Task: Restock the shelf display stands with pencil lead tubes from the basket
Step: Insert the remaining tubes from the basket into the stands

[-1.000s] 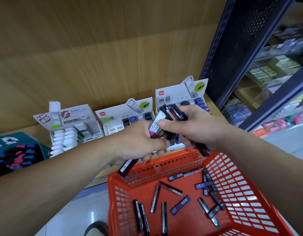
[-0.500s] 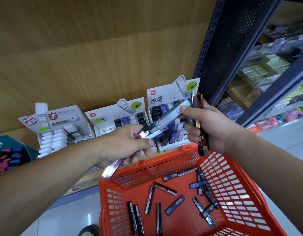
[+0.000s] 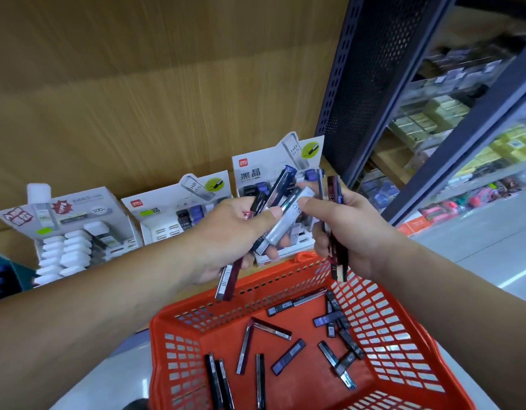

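Two messy bunches of pencil lead tubes (image 3: 285, 221) sit at frame centre: left hand (image 3: 223, 235) and right hand (image 3: 354, 232) each grip one above the red basket (image 3: 388, 316). The left bunch splays loosely; one could slip before reaching the display stand (image 3: 251, 173).

Above a red basket (image 3: 385, 327) with loose lead tubes (image 3: 288, 357) on its floor, the left hand (image 3: 229, 235) grips a fanned bunch of tubes (image 3: 281, 224). The right hand (image 3: 353, 232) holds several upright tubes (image 3: 334, 196), its thumb touching the left bunch. Three display stands (image 3: 179, 202) sit far back on the wooden shelf (image 3: 13, 247).
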